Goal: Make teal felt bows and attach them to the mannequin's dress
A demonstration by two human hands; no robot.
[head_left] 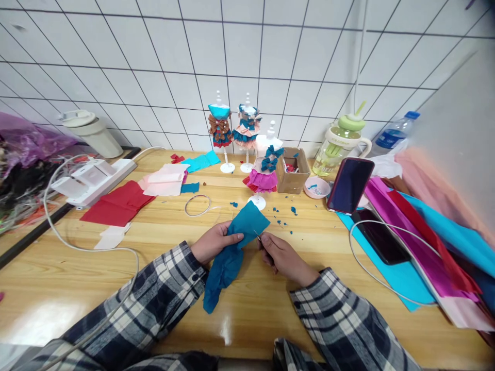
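My left hand (pixel 216 241) pinches a folded strip of teal crepe paper (pixel 247 222) between thumb and fingers, and the strip's crumpled tail hangs down toward the table's front. In my right hand (pixel 284 257) is a pair of small scissors (pixel 258 236), their thin blades at the right edge of the paper and the dark handles mostly hidden by my fingers. Just beyond the paper stands a small white dress form (pixel 268 147) with a pink ruffled skirt and teal bows. Teal paper scraps (pixel 293 211) lie scattered to its right.
Behind are two more dressed forms (pixel 219 123), a cardboard box (pixel 296 175) and a pink dish (pixel 316 187). Red paper (pixel 118 203) and a power strip (pixel 102 180) lie left. On the right are a propped phone (pixel 350 185), a flat phone (pixel 381 236), a looped cable and coloured paper.
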